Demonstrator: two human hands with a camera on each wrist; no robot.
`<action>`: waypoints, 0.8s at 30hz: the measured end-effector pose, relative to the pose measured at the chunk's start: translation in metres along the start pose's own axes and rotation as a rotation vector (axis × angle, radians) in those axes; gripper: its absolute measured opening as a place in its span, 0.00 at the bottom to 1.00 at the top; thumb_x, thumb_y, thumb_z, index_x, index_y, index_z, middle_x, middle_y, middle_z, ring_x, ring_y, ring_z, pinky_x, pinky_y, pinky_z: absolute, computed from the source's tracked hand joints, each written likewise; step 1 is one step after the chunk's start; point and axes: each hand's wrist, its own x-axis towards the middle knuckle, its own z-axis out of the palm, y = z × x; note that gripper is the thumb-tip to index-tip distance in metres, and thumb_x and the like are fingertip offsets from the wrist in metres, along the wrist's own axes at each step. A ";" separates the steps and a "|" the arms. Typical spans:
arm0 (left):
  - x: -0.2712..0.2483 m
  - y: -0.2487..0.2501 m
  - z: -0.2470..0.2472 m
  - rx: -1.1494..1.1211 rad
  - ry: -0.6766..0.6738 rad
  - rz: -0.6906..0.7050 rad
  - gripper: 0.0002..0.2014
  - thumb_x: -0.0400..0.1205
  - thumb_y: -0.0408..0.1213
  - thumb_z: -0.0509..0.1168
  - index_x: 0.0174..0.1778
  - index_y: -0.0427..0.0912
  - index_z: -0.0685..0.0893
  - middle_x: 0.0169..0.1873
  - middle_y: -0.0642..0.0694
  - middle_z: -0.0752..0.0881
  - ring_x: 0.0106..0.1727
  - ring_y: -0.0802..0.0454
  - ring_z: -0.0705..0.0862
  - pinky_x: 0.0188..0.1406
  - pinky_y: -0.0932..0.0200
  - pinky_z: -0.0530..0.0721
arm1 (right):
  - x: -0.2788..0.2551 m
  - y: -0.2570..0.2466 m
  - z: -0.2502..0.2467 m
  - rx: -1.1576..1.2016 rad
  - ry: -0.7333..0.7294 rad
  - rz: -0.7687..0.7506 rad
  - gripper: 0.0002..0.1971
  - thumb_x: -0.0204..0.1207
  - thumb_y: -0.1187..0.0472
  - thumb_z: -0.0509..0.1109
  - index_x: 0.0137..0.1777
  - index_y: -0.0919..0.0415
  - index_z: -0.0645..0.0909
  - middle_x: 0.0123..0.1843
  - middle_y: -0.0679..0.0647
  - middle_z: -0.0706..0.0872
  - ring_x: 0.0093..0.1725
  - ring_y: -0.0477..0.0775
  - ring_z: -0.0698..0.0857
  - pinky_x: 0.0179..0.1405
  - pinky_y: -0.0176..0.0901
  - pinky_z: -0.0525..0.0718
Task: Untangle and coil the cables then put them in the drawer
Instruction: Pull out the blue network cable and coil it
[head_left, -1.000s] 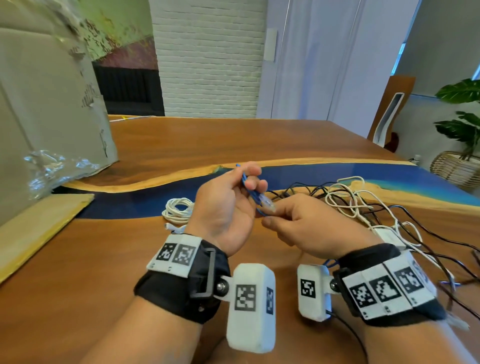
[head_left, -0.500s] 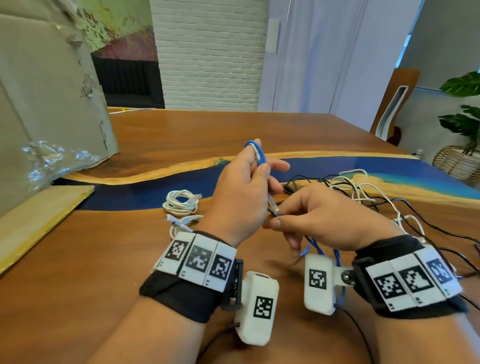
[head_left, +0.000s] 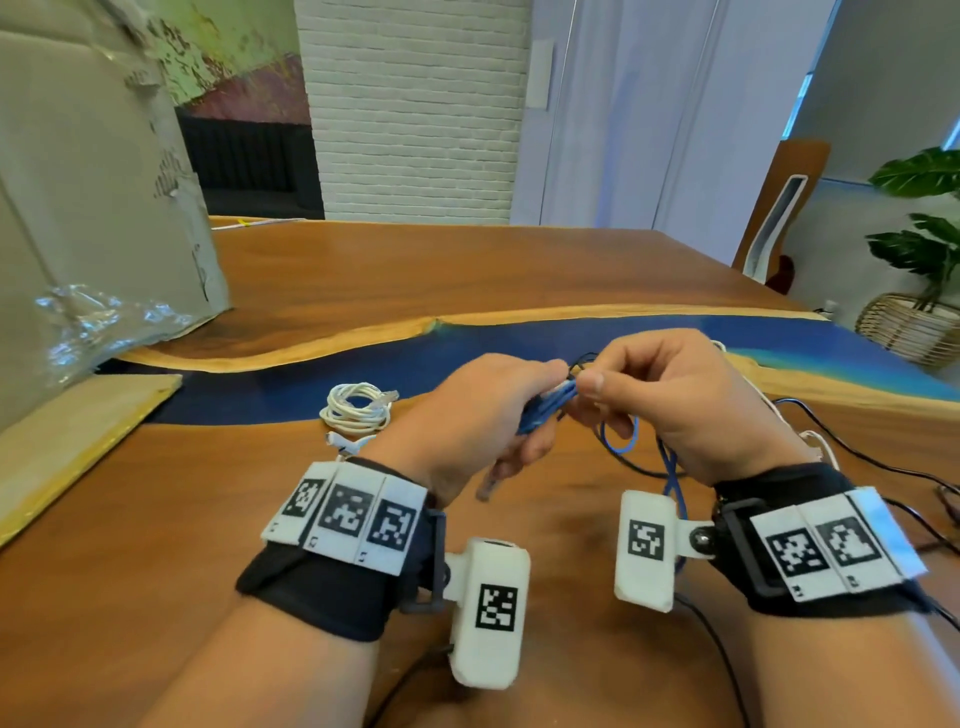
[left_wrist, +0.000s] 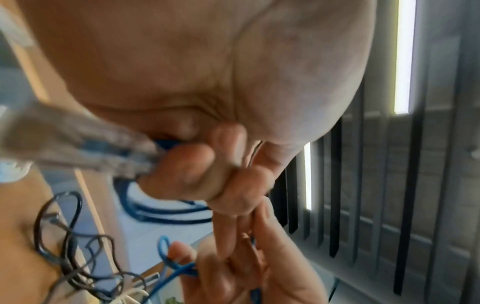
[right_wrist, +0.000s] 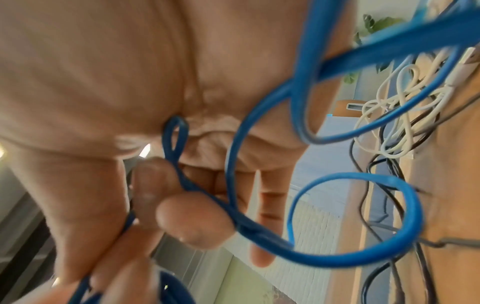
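Note:
A thin blue cable (head_left: 545, 413) runs between both hands above the wooden table (head_left: 156, 519). My left hand (head_left: 498, 415) grips a folded bundle of its strands, and a clear plug end hangs below the fingers. My right hand (head_left: 649, 395) pinches the same blue cable (right_wrist: 233, 205) between thumb and fingers, with loose loops dangling under the palm. The left wrist view shows curled fingers round the blue cable (left_wrist: 166, 144). A coiled white cable (head_left: 358, 408) lies on the table left of my hands. A tangle of black and white cables (right_wrist: 389, 115) lies to the right.
A large cardboard box (head_left: 93, 208) with plastic wrap stands at the left, with a flat cardboard sheet (head_left: 67, 436) in front of it. A blue resin strip (head_left: 519, 343) crosses the table. A chair (head_left: 779, 218) and a potted plant (head_left: 924, 249) stand beyond the right edge.
My left hand has lowered and turned, and now grips several folded strands. My right hand rose to meet it at the bundle's tip. More blue loops hang below.

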 end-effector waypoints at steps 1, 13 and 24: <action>-0.001 0.000 -0.002 -0.031 -0.030 -0.013 0.30 0.92 0.49 0.54 0.46 0.24 0.87 0.18 0.43 0.68 0.22 0.47 0.61 0.23 0.56 0.66 | 0.000 -0.001 0.003 0.007 -0.018 0.002 0.14 0.72 0.53 0.79 0.33 0.64 0.88 0.29 0.69 0.85 0.27 0.62 0.75 0.27 0.44 0.76; -0.004 0.003 -0.003 -0.583 -0.175 -0.037 0.21 0.88 0.38 0.54 0.48 0.30 0.90 0.18 0.51 0.63 0.19 0.57 0.54 0.17 0.62 0.55 | 0.002 0.007 -0.012 0.156 0.312 -0.060 0.06 0.69 0.53 0.80 0.42 0.54 0.93 0.23 0.51 0.80 0.19 0.50 0.72 0.22 0.42 0.75; -0.003 0.005 -0.009 -0.662 -0.071 0.019 0.19 0.84 0.36 0.55 0.52 0.30 0.90 0.20 0.49 0.65 0.20 0.56 0.54 0.18 0.62 0.54 | 0.003 0.003 -0.010 0.213 0.297 -0.089 0.14 0.84 0.69 0.68 0.50 0.53 0.94 0.38 0.55 0.91 0.20 0.49 0.70 0.23 0.43 0.74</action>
